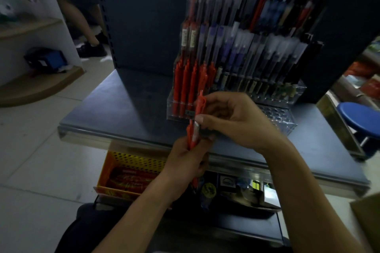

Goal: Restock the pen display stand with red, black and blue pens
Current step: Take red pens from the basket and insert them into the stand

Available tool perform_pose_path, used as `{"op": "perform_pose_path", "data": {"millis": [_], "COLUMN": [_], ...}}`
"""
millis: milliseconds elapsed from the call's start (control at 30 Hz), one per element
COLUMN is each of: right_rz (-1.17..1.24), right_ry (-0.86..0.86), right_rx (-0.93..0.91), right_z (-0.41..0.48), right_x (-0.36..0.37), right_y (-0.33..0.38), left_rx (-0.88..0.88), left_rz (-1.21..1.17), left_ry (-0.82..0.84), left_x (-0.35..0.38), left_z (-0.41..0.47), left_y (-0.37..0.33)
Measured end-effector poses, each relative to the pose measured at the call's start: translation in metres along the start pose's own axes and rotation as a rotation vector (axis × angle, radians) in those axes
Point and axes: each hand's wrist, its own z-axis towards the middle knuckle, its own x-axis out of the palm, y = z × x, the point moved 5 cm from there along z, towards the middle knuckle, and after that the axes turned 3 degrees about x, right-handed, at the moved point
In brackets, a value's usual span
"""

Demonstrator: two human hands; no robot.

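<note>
A clear acrylic pen display stand stands on a dark shelf, tiered with red, blue and black pens. Several red pens fill its front left slots. My left hand grips a bunch of red pens upright in front of the shelf edge. My right hand pinches one red pen at the top of that bunch, just in front of the stand's lower left slots.
A yellow perforated basket with red packets sits below the shelf at the left. Small boxed goods lie on the lower shelf. A blue stool stands at the right. A person's legs show at the far left.
</note>
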Motion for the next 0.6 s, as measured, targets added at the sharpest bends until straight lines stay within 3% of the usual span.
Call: {"op": "perform_pose_path", "data": {"millis": [167, 333, 600], "right_rz": [0.132, -0.031, -0.198], "right_ry": [-0.132, -0.435, -0.69], "right_rx": [-0.183, -0.424, -0.442], "right_z": [0.004, 0.004, 0.014], "right_x": [-0.006, -0.02, -0.026], "right_y": [0.011, 0.02, 0.013], "left_rx": [-0.013, -0.016, -0.015], "left_rz": [-0.021, -0.004, -0.002], "left_ry": [0.029, 0.054, 0.045], "left_x": [0.001, -0.001, -0.004], "left_z": [0.0, -0.001, 0.0], "left_y": [0.001, 0.0, -0.002]}}
